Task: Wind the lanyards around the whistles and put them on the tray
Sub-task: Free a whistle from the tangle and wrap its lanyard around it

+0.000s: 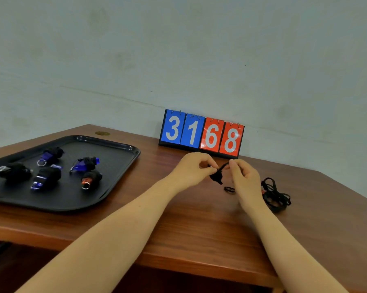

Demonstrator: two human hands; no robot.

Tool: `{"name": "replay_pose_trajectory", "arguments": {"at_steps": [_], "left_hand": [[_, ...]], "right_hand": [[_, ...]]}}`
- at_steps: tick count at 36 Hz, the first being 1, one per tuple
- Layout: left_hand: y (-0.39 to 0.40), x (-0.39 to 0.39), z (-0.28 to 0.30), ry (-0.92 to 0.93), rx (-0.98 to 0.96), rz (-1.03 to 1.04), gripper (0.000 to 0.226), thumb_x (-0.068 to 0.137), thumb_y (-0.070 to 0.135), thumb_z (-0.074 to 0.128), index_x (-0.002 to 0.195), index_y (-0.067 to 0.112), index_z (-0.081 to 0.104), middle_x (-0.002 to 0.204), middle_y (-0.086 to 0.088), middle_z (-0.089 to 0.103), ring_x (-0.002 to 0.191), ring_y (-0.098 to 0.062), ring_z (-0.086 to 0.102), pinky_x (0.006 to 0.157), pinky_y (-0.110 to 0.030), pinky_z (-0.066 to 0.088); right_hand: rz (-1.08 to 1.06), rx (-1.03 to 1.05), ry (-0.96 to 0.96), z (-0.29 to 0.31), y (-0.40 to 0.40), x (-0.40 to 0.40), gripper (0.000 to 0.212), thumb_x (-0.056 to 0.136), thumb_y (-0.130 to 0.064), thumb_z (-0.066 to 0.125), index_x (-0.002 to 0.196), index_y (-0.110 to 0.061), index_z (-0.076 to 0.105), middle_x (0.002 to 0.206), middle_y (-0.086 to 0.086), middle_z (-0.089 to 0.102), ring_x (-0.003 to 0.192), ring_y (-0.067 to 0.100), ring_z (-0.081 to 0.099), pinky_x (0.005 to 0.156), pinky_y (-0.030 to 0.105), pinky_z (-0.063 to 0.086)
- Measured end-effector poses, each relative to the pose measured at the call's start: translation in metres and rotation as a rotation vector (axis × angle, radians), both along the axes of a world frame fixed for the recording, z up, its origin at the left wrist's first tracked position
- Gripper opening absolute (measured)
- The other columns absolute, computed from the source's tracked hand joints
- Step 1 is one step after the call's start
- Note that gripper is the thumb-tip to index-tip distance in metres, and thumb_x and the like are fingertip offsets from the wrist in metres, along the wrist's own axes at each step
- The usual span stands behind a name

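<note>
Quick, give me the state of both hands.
Left hand: pinches the black lanyard bundle.
Right hand: pinches the lanyard strand above the same bundle.

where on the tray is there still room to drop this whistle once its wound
The tray has bare floor along its right side, between the orange whistle and the right rim, and along the near edge. Its left and middle are crowded with wound whistles. The left hand and right hand hold the bundle.
</note>
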State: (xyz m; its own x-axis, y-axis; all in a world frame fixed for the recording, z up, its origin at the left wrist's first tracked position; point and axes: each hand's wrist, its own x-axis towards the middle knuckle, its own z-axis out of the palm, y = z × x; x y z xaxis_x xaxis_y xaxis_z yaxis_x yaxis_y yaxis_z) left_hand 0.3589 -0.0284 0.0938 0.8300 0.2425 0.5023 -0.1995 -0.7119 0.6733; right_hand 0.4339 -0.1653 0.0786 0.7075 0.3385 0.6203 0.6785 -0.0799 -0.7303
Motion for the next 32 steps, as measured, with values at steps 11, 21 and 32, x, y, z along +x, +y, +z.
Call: {"name": "replay_pose_trajectory", "arguments": {"at_steps": [11,21,32], "left_hand": [[-0.007,-0.006,0.004,-0.058,-0.937,-0.388,0.018,0.091,0.002,0.059,0.108,0.004,0.066,0.106,-0.009,0.068,0.094,-0.013,0.067,0.078,-0.021,0.055],[0.001,0.002,0.001,-0.186,-1.116,-0.17,0.022,0.09,0.006,0.063,0.112,0.003,0.066,0.11,-0.012,0.068,0.098,-0.018,0.066,0.085,-0.027,0.056],[0.003,0.005,-0.002,-0.18,-0.308,0.215,0.006,0.092,0.019,0.062,0.091,0.024,0.063,0.087,0.016,0.058,0.082,0.001,0.053,0.066,-0.009,0.037]], "right_hand": [[0.178,0.104,0.46,0.006,0.0,-0.002,0.025,0.1,-0.025,0.047,0.101,-0.012,0.068,0.056,-0.004,0.044,0.05,0.008,0.033,0.047,0.021,0.027],[0.161,-0.294,0.045,-0.006,0.009,-0.006,0.024,0.1,-0.025,0.047,0.089,-0.027,0.068,0.057,-0.031,0.056,0.064,-0.008,0.048,0.067,0.014,0.034],[0.129,-0.38,-0.125,-0.01,0.008,-0.008,0.025,0.099,-0.022,0.048,0.083,-0.032,0.063,0.072,-0.01,0.061,0.067,0.0,0.053,0.064,0.014,0.039]]}}
